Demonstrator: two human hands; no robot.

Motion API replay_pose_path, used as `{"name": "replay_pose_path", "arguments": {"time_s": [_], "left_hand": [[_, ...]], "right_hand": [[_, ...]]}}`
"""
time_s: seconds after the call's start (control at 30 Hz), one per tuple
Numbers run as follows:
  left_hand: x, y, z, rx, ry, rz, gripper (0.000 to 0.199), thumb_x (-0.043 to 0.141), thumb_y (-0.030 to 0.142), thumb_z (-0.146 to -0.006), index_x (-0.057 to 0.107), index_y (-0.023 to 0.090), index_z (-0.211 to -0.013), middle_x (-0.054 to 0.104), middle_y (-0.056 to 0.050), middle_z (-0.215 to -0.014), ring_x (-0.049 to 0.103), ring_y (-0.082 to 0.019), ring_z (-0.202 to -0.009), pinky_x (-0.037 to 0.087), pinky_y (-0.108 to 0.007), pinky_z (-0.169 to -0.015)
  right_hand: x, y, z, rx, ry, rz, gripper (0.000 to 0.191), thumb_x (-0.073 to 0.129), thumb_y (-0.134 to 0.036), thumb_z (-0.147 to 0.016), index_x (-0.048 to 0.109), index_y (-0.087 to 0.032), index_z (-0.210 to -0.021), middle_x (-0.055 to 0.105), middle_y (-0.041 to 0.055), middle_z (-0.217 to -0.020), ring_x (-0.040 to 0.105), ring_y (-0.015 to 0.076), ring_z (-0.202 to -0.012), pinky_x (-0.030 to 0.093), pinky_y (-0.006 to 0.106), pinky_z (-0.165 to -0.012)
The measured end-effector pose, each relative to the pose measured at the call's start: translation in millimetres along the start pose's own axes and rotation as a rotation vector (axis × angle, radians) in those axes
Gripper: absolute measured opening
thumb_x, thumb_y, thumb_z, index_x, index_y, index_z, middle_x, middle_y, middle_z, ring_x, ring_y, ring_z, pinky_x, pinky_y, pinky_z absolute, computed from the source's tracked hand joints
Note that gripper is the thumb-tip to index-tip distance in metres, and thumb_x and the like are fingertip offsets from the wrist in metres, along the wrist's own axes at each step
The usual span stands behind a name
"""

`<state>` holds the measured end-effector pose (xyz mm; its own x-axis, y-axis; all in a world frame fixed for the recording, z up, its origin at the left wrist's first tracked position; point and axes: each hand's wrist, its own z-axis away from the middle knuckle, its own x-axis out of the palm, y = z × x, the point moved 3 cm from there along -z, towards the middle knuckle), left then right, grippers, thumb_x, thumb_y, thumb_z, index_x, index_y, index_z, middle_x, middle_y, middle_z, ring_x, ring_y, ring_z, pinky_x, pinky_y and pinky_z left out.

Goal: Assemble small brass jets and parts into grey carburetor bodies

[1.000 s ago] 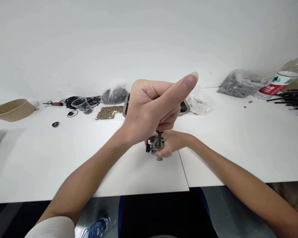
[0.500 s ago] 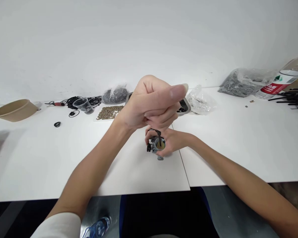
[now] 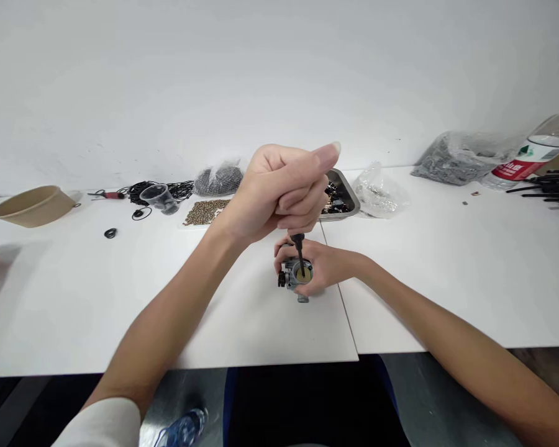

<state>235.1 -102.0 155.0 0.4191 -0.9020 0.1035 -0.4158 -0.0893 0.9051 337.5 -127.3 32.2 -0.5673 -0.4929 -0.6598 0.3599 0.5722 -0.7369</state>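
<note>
Two hands, one above the other, meet at a small grey metal body (image 3: pixel 290 277) near the middle of the worktop (image 3: pixel 261 329). The left hand (image 3: pixel 286 192) is the upper: its grip is curled into a fist about a dark tool, apparently a screwdriver (image 3: pixel 300 249), with the thumb extended to the right; the handle is hidden within the fingers. The right hand (image 3: pixel 323 264) is the lower and the nearer to the metal body, its grip wrapped around the right and far sides, with the thumb on the near side. Principal relation: the metal body lies below the left grip, and the screwdriver's long axis runs steeply down from the fist, leaning slightly to the right, toward the brass-coloured disc (image 3: pixel 298 274) inside the body's round upper face. The tip appears to reach the disc; whether it is seated in a slot is too small to tell. Whether the metal body rests on the worktop or is held just above it is likewise unclear. Behind the left hand, partly covered by it, stands a metal tray (image 3: pixel 353 197); small brass-coloured pieces (image 3: pixel 201 212) lie spread to its left.
</note>
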Motion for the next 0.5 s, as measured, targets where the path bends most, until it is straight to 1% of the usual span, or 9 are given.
{"name": "replay_pose_path", "arguments": {"time_s": [0.07, 0.13, 0.2, 0.27, 0.3, 0.37, 0.5], "left_hand": [[6.1, 4, 4, -0.035, 0.067, -0.089, 0.061, 0.064, 0.034, -0.089, 0.027, 0.017, -0.045, 0.027, 0.004, -0.04, 0.03, -0.005, -0.033, 0.025, -0.021, -0.035], [14.9, 5, 8, -0.044, 0.16, -0.158, 0.059, 0.064, 0.034, -0.089, 0.029, 0.018, -0.045, 0.028, 0.004, -0.042, 0.032, -0.006, -0.035, 0.023, -0.022, -0.036], [23.6, 4, 10, 0.01, 0.251, -0.185, 0.058, 0.066, 0.036, -0.088, 0.029, 0.018, -0.046, 0.027, 0.005, -0.042, 0.028, -0.005, -0.034, 0.02, -0.023, -0.035], [29.6, 1, 11, 0.101, 0.308, -0.173, 0.058, 0.067, 0.038, -0.087, 0.03, 0.018, -0.047, 0.025, 0.005, -0.042, 0.024, -0.004, -0.034, 0.017, -0.023, -0.035], [31.1, -1, 11, 0.142, 0.311, -0.164, 0.058, 0.067, 0.039, -0.087, 0.03, 0.018, -0.047, 0.025, 0.005, -0.042, 0.023, -0.004, -0.034, 0.016, -0.024, -0.035], [31.6, -4, 10, 0.172, 0.264, -0.153, 0.059, 0.066, 0.043, -0.088, 0.03, 0.018, -0.047, 0.026, 0.005, -0.042, 0.023, -0.004, -0.034, 0.016, -0.024, -0.035], [25.6, -4, 6, 0.092, 0.106, -0.141, 0.06, 0.061, 0.048, -0.09, 0.028, 0.019, -0.049, 0.026, 0.005, -0.043, 0.023, -0.004, -0.033, 0.015, -0.023, -0.035]], "right_hand": [[-1, -1, 0, 0.012, -0.005, -0.005, 0.039, 0.073, -0.017, -0.071, 0.061, -0.022, -0.107, 0.048, 0.0051, -0.12, 0.051, 0.0185, -0.105, 0.05, 0.034, -0.092], [-1, -3, 0, 0.054, -0.016, -0.025, 0.04, 0.072, -0.017, -0.071, 0.061, -0.022, -0.108, 0.05, 0.005, -0.118, 0.054, 0.0174, -0.1, 0.051, 0.031, -0.086], [-2, -4, 1, 0.116, -0.032, -0.043, 0.039, 0.072, -0.017, -0.071, 0.061, -0.021, -0.108, 0.054, 0.0045, -0.111, 0.056, 0.0156, -0.089, 0.052, 0.028, -0.077], [-2, -5, 2, 0.165, -0.05, -0.055, 0.037, 0.072, -0.018, -0.071, 0.062, -0.021, -0.107, 0.057, 0.0026, -0.097, 0.057, 0.0143, -0.079, 0.051, 0.027, -0.069], [-2, -5, 2, 0.179, -0.059, -0.062, 0.036, 0.072, -0.019, -0.072, 0.062, -0.021, -0.106, 0.057, 0.0013, -0.092, 0.057, 0.0138, -0.076, 0.05, 0.026, -0.067], [-1, -6, 2, 0.195, -0.074, -0.094, 0.037, 0.071, -0.018, -0.073, 0.06, -0.021, -0.108, 0.058, -0.0003, -0.087, 0.057, 0.0128, -0.073, 0.049, 0.025, -0.066], [0, -5, 2, 0.188, -0.083, -0.129, 0.04, 0.069, -0.016, -0.074, 0.058, -0.02, -0.113, 0.061, 0.0006, -0.096, 0.059, 0.0117, -0.077, 0.05, 0.025, -0.071]]}}
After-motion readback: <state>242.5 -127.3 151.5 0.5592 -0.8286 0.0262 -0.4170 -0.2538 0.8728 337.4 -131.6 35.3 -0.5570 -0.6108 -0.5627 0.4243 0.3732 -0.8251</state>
